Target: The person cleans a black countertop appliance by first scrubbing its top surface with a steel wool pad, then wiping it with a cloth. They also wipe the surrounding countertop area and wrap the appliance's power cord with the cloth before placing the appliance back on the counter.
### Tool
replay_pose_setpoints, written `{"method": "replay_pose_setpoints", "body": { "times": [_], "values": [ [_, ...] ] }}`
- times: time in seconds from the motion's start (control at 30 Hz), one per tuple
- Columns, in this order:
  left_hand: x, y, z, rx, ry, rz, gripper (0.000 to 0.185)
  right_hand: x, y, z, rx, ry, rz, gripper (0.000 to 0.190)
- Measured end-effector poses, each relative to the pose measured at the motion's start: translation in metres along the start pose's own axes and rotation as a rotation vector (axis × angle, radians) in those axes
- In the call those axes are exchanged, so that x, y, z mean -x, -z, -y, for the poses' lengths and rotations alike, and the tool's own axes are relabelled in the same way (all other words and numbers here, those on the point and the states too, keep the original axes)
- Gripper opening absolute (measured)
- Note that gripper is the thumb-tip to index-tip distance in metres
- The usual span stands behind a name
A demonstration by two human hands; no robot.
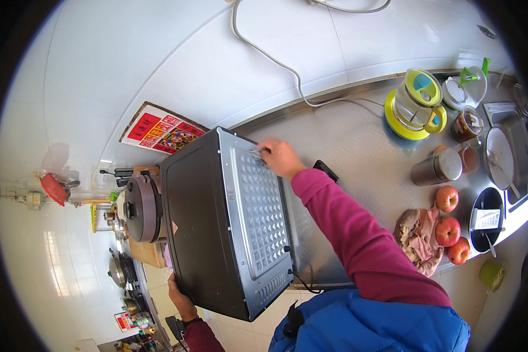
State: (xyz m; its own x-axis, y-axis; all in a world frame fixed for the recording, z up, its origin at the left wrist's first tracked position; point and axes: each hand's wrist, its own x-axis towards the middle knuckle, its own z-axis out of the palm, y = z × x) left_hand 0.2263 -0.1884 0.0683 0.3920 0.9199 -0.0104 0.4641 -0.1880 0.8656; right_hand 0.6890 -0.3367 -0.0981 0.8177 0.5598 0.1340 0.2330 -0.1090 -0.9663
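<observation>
A black countertop oven (202, 220) stands at the edge of a steel counter, its grey metal panel (259, 211) with raised pyramid bumps facing me. My left hand (182, 297) grips the oven's near lower edge, with some fingers hidden behind it. At the panel's far upper corner is my right hand (281, 158), slightly blurred. Its fingers are closed on a small silvery scourer (256, 152), which looks like steel wool and touches the panel. A black power cord (306, 284) hangs from the panel's near end.
On the steel counter (347, 132) are a yellow-green electric kettle (418, 105), a steel canister (435, 167), crumpled cloths (420, 240), several apples (448, 232) and a black pan (479, 242). A sink (517, 154) lies far right. A pressure cooker (143, 207) stands beyond the oven.
</observation>
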Motion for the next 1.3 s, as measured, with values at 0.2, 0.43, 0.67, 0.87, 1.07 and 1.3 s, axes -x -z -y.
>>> {"method": "replay_pose_setpoints", "body": {
  "times": [0.2,0.43,0.67,0.87,1.07,1.3],
  "values": [
    [-0.002,0.004,0.004,-0.007,-0.003,0.01,0.059,0.0,0.003,-0.012,-0.243,-0.128,-0.062,0.024],
    [-0.004,0.005,0.007,0.061,-0.018,-0.007,0.052,0.088,-0.015,0.073,-0.317,0.098,-0.278,0.02],
    [-0.003,0.002,0.004,0.052,-0.06,0.023,0.051,0.111,0.008,0.101,-0.3,0.3,-0.174,0.017],
    [-0.003,-0.004,-0.003,0.042,-0.029,-0.046,0.05,0.071,-0.017,0.093,-0.158,0.42,-0.295,0.016],
    [-0.001,-0.007,-0.005,-0.051,-0.079,-0.061,0.054,0.217,0.016,0.118,-0.259,0.607,0.142,0.025],
    [0.001,-0.011,-0.014,0.005,-0.069,0.007,0.056,0.152,0.021,0.12,-0.322,0.286,-0.104,0.022]
  ]
}}
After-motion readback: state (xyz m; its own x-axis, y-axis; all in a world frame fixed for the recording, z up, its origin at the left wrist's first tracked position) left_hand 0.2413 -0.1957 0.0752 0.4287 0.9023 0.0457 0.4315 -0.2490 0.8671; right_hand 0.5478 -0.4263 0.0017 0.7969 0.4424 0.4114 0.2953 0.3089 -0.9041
